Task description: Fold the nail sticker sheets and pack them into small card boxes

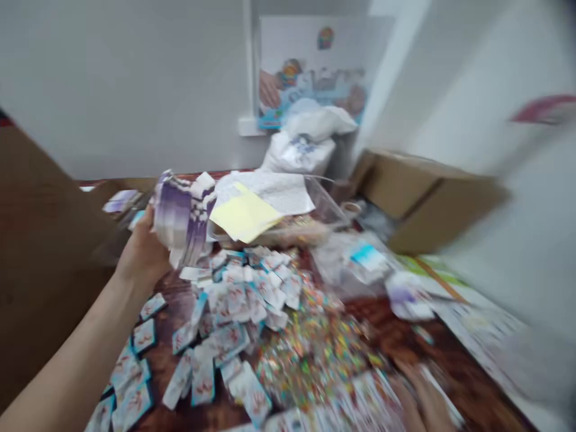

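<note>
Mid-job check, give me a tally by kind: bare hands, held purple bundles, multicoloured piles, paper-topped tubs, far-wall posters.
Hands: 2 (left hand, right hand)
Purple bundle, in the left hand: 1
Multicoloured pile: 1
Paper-topped tub: 1
Far-wall poster: 1
Total: 6
</note>
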{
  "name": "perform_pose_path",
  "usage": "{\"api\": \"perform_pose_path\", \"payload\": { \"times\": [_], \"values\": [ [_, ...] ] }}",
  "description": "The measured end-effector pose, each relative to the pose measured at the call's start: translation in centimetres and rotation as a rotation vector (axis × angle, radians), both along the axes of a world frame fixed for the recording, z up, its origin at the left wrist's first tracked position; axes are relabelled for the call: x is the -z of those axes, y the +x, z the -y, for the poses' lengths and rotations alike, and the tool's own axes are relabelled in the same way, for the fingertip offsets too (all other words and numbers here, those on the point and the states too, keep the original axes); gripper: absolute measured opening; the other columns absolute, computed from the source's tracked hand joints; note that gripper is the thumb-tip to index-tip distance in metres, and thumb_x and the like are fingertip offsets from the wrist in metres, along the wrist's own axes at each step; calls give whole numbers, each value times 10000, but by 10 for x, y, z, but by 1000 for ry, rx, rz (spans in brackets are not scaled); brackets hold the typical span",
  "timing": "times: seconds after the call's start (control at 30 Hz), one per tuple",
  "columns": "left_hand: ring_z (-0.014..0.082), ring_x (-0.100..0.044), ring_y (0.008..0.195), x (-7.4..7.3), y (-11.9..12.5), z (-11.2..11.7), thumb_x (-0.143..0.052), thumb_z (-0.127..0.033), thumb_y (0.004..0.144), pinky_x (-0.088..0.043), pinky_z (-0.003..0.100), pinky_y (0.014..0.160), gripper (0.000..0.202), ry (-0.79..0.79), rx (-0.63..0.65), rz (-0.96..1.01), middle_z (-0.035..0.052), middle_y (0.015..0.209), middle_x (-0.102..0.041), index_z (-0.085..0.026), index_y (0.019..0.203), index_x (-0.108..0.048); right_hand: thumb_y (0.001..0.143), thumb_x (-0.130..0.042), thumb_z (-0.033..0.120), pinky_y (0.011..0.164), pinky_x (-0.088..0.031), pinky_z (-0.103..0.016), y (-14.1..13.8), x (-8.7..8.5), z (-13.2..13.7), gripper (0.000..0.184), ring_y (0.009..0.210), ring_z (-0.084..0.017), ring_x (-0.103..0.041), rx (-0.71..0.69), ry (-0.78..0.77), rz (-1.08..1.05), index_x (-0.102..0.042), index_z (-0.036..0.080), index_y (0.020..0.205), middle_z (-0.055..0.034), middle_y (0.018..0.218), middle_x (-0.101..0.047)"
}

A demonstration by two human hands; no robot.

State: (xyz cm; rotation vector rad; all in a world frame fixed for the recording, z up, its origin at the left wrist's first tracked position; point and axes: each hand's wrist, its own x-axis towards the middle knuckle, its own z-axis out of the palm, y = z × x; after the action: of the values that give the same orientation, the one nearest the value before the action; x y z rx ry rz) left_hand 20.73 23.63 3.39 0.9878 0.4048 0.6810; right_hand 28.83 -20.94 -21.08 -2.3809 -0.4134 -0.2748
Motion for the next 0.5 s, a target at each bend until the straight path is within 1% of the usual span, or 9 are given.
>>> {"api": "perform_pose_path", "payload": {
  "times": [0.07, 0.1, 0.17, 0.23, 0.27, 0.33, 0.37, 0.43, 0.5],
  "values": [
    [277, -670, 1083, 14, -12, 57, -505, -451, 918, -593, 386, 841, 264, -105, -34, -115, -74, 830, -773, -311, 960, -725, 963, -400, 550, 989, -475, -521, -15, -9, 14, 427, 1188, -301, -559, 31, 56, 4, -630, 282, 1202, -96, 1227, -636],
    [278, -670, 1082, 23, -18, 84, -518, -445, 907, -597, 378, 833, 253, -150, -54, -172, -69, 819, -773, -309, 929, -730, 956, -405, 540, 1037, -422, -545, -18, -15, 16, 452, 1178, -314, -557, 8, 181, -7, -656, 227, 1163, -126, 1202, -646],
    [280, -669, 1088, 46, -27, 138, -617, -467, 837, -599, 362, 833, 197, -235, -25, -270, -59, 824, -773, -320, 909, -728, 942, -476, 505, 1061, -383, -533, -24, -33, 10, 399, 1164, -309, -557, -26, 375, -78, -679, 208, 1117, -133, 1169, -659],
    [298, -659, 1105, 71, -31, 189, -722, -477, 749, -591, 368, 852, 306, -253, 102, -301, -23, 913, -773, -297, 997, -717, 917, -557, 504, 1052, -398, -492, -31, -54, -5, 364, 1172, -297, -562, -158, 552, -269, -683, 236, 1128, -112, 1193, -659],
    [302, -643, 1134, 84, -31, 213, -731, -517, 736, -578, 374, 882, 404, -263, 177, -315, 0, 996, -764, -279, 1061, -701, 899, -595, 515, 1057, -400, -475, -37, -63, -14, 403, 1200, -292, -555, -256, 649, -388, -656, 252, 1198, -102, 1249, -642],
    [314, -597, 1203, 108, -27, 257, -701, -608, 736, -545, 393, 940, 586, -272, 294, -315, 56, 1170, -711, -246, 1192, -640, 829, -687, 552, 1105, -363, -461, -51, -79, -28, 689, 1322, -291, -470, -447, 878, -581, -464, 288, 1425, -82, 1430, -526],
    [313, -582, 1224, 118, -24, 277, -712, -623, 716, -532, 388, 954, 652, -250, 288, -309, 69, 1224, -683, -247, 1239, -605, 778, -737, 565, 1112, -362, -457, -57, -84, -32, 831, 1343, -297, -452, -501, 981, -638, -380, 297, 1479, -77, 1474, -481],
    [296, -523, 1295, 135, -18, 308, -772, -559, 682, -482, 372, 1019, 782, -189, 251, -255, 72, 1350, -602, -289, 1356, -481, 704, -814, 535, 1115, -371, -453, -65, -90, -32, 1015, 1345, -300, -457, -520, 1142, -704, -260, 320, 1526, -64, 1512, -435],
    [280, -466, 1349, 147, -15, 331, -783, -526, 684, -436, 362, 1069, 866, -152, 275, -214, 70, 1437, -524, -322, 1422, -377, 678, -855, 449, 1112, -383, -453, -66, -89, -23, 1035, 1314, -292, -495, -455, 1207, -733, -260, 338, 1518, -47, 1495, -460]
  ]
}}
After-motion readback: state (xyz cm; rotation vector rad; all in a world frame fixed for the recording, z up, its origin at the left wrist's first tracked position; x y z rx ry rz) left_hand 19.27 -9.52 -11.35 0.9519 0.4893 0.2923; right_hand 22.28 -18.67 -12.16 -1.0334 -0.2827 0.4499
